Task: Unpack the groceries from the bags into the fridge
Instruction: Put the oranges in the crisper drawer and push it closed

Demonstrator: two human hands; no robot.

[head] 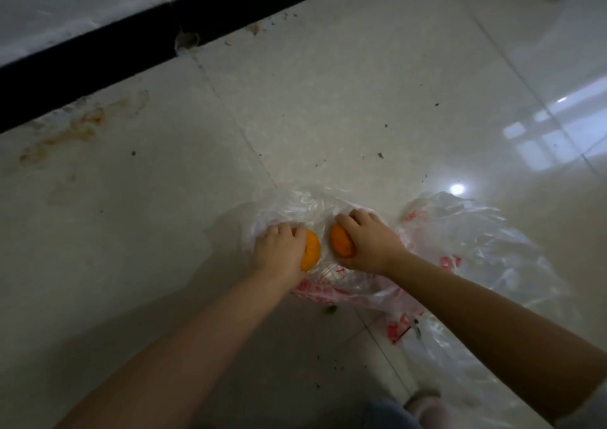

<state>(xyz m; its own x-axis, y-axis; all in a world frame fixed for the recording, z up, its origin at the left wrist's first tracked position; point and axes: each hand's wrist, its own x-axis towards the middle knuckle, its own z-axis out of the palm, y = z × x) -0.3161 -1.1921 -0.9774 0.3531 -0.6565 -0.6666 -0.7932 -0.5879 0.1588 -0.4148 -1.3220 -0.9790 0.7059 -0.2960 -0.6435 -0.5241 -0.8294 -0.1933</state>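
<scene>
You are looking down at a pale tiled floor with a black skirting strip along the wall. Two clear plastic bags with red print lie side by side, one under your hands, the other to its right. Your left hand curls round one orange; your right hand grips another orange, both over the first bag.

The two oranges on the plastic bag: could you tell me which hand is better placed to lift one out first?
Neither clearly. The left hand grips the left orange and the right hand grips the right orange, both over the plastic bag. Either could lift; the fridge is not in view.
</scene>
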